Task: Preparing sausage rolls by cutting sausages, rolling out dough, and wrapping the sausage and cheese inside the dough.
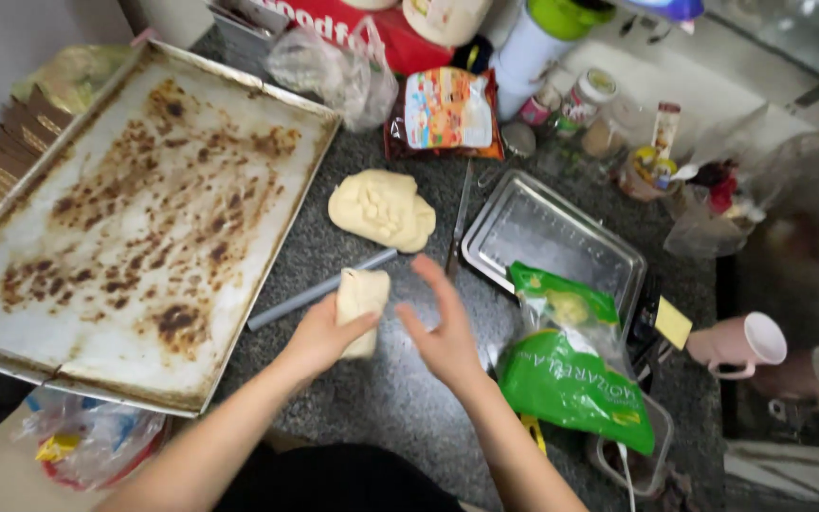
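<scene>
The left hand (319, 337) is clenched around a small piece of dough (362, 301), holding it upright just above the speckled grey bench (400, 389). The right hand (443, 327) is released, fingers spread, just right of the piece and apart from it. A grey rod (319, 290) lies behind it. Farther off sits the large dough lump (383, 209), with a stained baking tray (135, 218) to the left and a green bag (571, 379) to the right.

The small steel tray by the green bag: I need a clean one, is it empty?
Empty: the small steel tray shows only bare metal inside.
</scene>
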